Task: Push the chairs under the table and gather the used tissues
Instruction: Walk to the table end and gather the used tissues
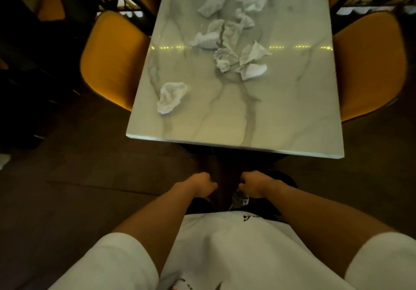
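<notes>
A person in a white shirt (225, 251) stands at the short end of a long marble table (281, 109). Both arms hang down in front of the body, below the table edge. The left hand (201, 185) is curled into a loose fist, and I cannot see anything in it. The right hand (254, 184) is curled shut too, and something crinkly shows just under it, but I cannot tell if the fingers hold it. One crumpled tissue (171, 97) lies alone near the left side of the table, closer to the person. A bunch of crumpled tissues (229, 40) lies spread along the middle of the table, farther away. A yellow chair (112, 60) sits on the left with its seat partly under the table edge. Another yellow chair (369, 64) sits on the right, close against the table. The floor (78, 177) is dark brown.
</notes>
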A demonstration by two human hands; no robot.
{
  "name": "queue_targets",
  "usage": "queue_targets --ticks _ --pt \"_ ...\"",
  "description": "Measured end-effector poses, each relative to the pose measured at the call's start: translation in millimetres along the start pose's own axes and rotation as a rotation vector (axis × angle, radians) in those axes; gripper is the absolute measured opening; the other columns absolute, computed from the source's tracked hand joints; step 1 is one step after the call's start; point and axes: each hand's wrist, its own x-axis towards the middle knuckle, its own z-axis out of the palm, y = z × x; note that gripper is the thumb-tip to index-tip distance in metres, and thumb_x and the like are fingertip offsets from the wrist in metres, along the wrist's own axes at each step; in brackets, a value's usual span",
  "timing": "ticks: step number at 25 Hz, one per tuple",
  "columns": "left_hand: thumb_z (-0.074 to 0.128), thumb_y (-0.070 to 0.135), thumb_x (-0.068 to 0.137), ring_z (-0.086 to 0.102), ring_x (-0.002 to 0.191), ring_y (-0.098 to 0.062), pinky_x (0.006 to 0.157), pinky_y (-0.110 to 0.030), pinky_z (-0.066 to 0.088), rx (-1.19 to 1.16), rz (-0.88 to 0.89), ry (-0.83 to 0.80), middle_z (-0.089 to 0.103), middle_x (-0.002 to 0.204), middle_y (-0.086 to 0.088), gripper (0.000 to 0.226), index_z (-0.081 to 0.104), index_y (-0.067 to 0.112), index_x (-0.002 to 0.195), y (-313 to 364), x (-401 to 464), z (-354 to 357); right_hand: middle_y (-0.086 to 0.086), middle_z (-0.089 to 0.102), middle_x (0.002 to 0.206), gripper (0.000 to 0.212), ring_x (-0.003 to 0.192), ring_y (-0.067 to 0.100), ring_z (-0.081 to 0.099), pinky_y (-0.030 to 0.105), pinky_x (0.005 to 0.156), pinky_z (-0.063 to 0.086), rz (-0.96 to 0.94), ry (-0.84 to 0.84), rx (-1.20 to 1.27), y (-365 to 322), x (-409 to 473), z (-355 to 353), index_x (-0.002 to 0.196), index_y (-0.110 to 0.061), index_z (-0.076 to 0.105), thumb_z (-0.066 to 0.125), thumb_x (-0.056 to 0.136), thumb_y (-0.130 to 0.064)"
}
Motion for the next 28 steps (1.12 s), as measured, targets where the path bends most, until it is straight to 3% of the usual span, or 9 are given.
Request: queue_targets --ticks 5,9,12,15,18,21,24,26,28 --pt "0.056 0.042 0.099 0.064 0.094 -0.029 0.078 -0.037 0.050 0.132 0.062 -0.104 0.066 0.113 -0.013 0.036 0.065 0.009 0.110 37 12 -85 0.014 0.057 0.136 0.051 0.120 0.034 0.057 0.042 0.099 0.048 0.063 -0.084 -0.130 -3 3 -66 0.133 -0.010 0.058 0.050 0.097 -0.046" --pt "0.056 0.034 0.102 0.064 0.096 -0.029 0.068 -0.032 0.053 0.083 0.077 -0.017 0.065 0.114 -0.013 0.040 0.061 0.001 0.123 90 -21 -210 0.015 0.065 0.122 0.047 0.101 0.032 0.065 0.042 0.094 0.054 0.135 0.089 -0.144 -21 -14 -183 0.114 -0.005 0.065 0.053 0.095 -0.046" --pt "0.055 0.033 0.103 0.064 0.117 -0.035 0.076 -0.037 0.052 0.137 0.138 0.151 0.064 0.124 -0.015 0.041 0.056 0.001 0.129 131 -83 -328 0.011 0.066 0.109 0.038 0.084 0.028 0.067 0.038 0.076 0.057 0.190 0.247 -0.100 -54 -70 -309 0.110 -0.004 0.064 0.058 0.098 -0.039" --pt "0.055 0.039 0.102 0.064 0.118 -0.038 0.094 -0.049 0.052 0.179 0.174 0.355 0.064 0.133 -0.018 0.049 0.053 0.006 0.138 173 -176 -446 0.012 0.072 0.114 0.041 0.097 0.029 0.072 0.037 0.075 0.058 0.199 0.434 -0.150 -93 -166 -436 0.115 -0.001 0.066 0.060 0.097 -0.037" --pt "0.057 0.041 0.101 0.068 0.112 -0.037 0.091 -0.050 0.055 0.183 0.212 0.551 0.070 0.123 -0.016 0.045 0.056 0.008 0.132 208 -295 -535 0.010 0.071 0.120 0.041 0.103 0.028 0.071 0.032 0.060 0.053 0.186 0.626 -0.241 -139 -286 -531 0.122 -0.001 0.063 0.059 0.098 -0.035" --pt "0.065 0.045 0.094 0.076 0.085 -0.025 0.080 -0.045 0.062 0.162 0.332 0.936 0.075 0.094 -0.005 0.039 0.069 0.010 0.112 229 -436 -603 0.006 0.072 0.113 0.027 0.094 0.026 0.073 0.038 0.074 0.057 0.060 0.913 -0.157 -190 -423 -606 0.119 -0.012 0.061 0.059 0.099 -0.030" --pt "0.065 0.044 0.095 0.072 0.083 -0.031 0.072 -0.043 0.059 0.143 0.458 1.235 0.073 0.098 -0.011 0.035 0.065 0.010 0.104 239 -556 -638 0.008 0.073 0.103 0.023 0.085 0.028 0.071 0.043 0.082 0.056 -0.067 1.323 -0.226 -226 -536 -655 0.102 -0.011 0.067 0.055 0.099 -0.031" --pt "0.061 0.038 0.096 0.068 0.091 -0.036 0.076 -0.040 0.055 0.156 0.676 1.810 0.071 0.103 -0.016 0.036 0.064 0.004 0.107 238 -586 -645 0.017 0.071 0.108 0.034 0.094 0.036 0.068 0.043 0.082 0.054 -0.181 1.861 -0.381 -236 -569 -661 0.099 -0.007 0.068 0.052 0.095 -0.036" --pt "0.056 0.029 0.093 0.063 0.098 -0.037 0.075 -0.039 0.049 0.175 0.951 2.345 0.066 0.111 -0.017 0.034 0.061 0.004 0.115 230 -574 -642 0.018 0.066 0.116 0.036 0.098 0.040 0.063 0.042 0.081 0.050 -0.444 2.380 -0.541 -229 -559 -655 0.112 -0.008 0.065 0.051 0.092 -0.034"
